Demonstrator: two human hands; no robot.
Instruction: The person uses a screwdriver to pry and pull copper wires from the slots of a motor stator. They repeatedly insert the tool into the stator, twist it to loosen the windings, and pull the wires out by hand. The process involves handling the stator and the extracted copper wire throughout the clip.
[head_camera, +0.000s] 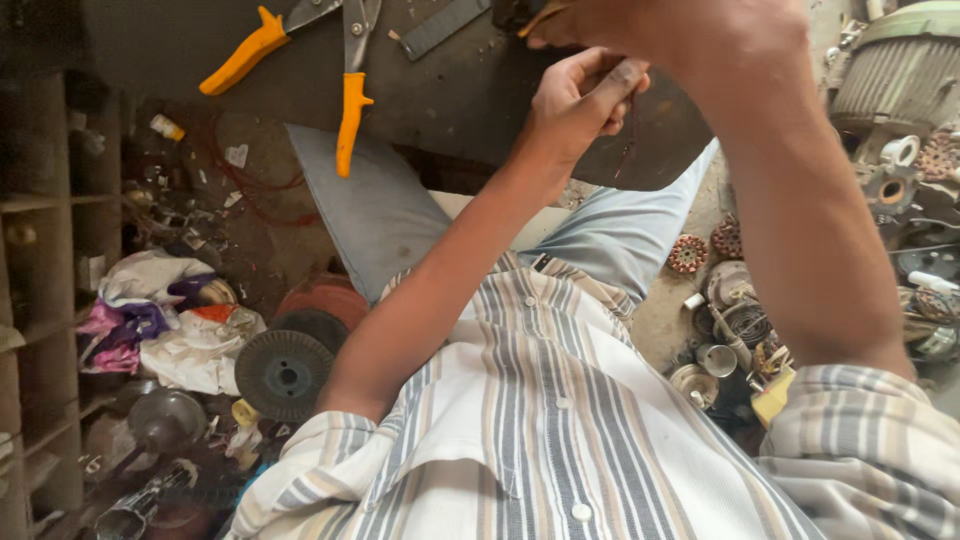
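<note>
The left hand (575, 100) is pinching a thin, bendy wire (628, 140) with closed fingers; the right hand's (690, 30) fingers are hidden.

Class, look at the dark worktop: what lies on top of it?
On the dark worktop lie orange-handled snips and a grey flat bar. Both hands cover whatever they work on.

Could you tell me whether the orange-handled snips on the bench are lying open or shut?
Open: the orange-handled snips lie flat on the dark bench, their two handles splayed wide apart and the blades parted near the pivot.
</note>
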